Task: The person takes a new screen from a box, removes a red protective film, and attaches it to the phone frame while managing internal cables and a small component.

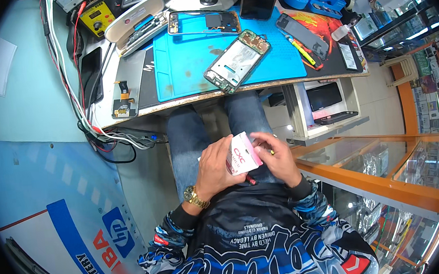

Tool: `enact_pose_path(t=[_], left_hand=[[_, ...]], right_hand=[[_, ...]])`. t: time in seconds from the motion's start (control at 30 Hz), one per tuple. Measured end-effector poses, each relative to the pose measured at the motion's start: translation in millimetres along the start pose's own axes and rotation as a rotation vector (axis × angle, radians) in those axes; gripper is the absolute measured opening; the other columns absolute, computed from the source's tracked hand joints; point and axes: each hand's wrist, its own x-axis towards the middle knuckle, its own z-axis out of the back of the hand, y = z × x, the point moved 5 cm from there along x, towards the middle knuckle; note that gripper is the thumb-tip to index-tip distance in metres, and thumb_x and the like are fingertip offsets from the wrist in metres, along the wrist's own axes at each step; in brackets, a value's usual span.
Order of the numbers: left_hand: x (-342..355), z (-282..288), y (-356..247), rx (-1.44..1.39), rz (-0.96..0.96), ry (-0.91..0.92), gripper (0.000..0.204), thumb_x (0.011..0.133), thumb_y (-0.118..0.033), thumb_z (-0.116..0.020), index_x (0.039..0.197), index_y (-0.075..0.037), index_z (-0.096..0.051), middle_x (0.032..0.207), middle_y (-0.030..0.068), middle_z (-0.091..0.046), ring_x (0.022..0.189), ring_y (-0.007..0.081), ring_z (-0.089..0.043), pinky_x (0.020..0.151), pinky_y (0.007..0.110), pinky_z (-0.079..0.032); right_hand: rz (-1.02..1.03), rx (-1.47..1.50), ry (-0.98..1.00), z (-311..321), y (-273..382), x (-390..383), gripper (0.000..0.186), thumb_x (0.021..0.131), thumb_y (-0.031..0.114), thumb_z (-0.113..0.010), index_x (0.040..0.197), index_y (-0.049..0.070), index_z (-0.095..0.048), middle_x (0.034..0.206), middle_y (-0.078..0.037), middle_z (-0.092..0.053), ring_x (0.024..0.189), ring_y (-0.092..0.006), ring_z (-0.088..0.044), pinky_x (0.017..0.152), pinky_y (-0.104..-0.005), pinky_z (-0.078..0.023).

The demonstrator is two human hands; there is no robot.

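Note:
Above my lap, my left hand grips a small white cardboard box with pink edges and red print, thumb below and fingers along its left side. My right hand is at the pink right end of the box, fingers curled. A small yellow bit shows between those fingers, too little of it to name. A dark red and black piece sticks out below the box; what it belongs to is hidden. Ahead on the blue mat lies an opened phone with its circuit board exposed.
A phone frame, a tool case, a dark phone and a yellow screwdriver lie on the bench. A detached screen sits at the left edge. An open drawer and a glass counter stand to my right.

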Motion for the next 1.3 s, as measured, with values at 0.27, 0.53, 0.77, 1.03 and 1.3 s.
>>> enact_pose_path(t=[0.27,0.53,0.77,1.03,1.3], left_hand=[[0,-7,1,0.026,0.029,0.001,0.103,0.055,-0.029,-0.09,0.142,0.003,-0.047,0.131,0.0208,-0.059,0.115,0.0389,-0.058,0.099,0.046,-0.046],[0,-11,-6,0.095,0.029,0.063,0.109,0.056,-0.029,-0.088,0.149,0.002,-0.041,0.13,0.0206,-0.056,0.115,0.0375,-0.055,0.1,0.046,-0.043],[-7,-7,-4,0.045,-0.063,0.013,0.11,0.055,-0.028,-0.088,0.149,0.003,-0.04,0.126,0.0205,-0.055,0.115,0.0399,-0.054,0.101,0.049,-0.043],[-8,-9,-16,0.134,-0.057,-0.001,0.106,0.056,-0.028,-0.088,0.147,0.002,-0.043,0.126,0.0196,-0.056,0.113,0.0392,-0.055,0.099,0.05,-0.043],[-13,-11,-15,0.16,-0.063,-0.03,0.102,0.057,-0.027,-0.088,0.146,0.001,-0.046,0.126,0.0186,-0.057,0.11,0.0372,-0.056,0.095,0.05,-0.043]], right_hand=[[0.321,-0.501,0.108,-8,24,-11,0.014,0.088,0.004,-0.07,0.102,0.002,-0.072,0.091,-0.013,-0.07,0.082,-0.0307,-0.069,0.074,-0.0368,-0.053],[0.321,-0.6,0.112,-11,34,-17,0.013,0.086,0.003,-0.073,0.099,0.001,-0.073,0.09,-0.011,-0.072,0.077,-0.0232,-0.069,0.071,-0.032,-0.053],[0.053,-0.408,0.058,8,20,-15,0.014,0.088,0.003,-0.069,0.101,0.002,-0.075,0.086,-0.012,-0.073,0.075,-0.0258,-0.07,0.069,-0.0337,-0.053],[0.302,-0.582,0.049,3,22,-16,0.016,0.082,-0.002,-0.066,0.094,0.004,-0.075,0.091,-0.013,-0.068,0.082,-0.0331,-0.067,0.074,-0.04,-0.053],[0.213,-0.645,0.027,-3,25,-19,0.012,0.085,0.009,-0.071,0.095,0.003,-0.076,0.093,-0.015,-0.07,0.084,-0.0357,-0.068,0.075,-0.0423,-0.053]])
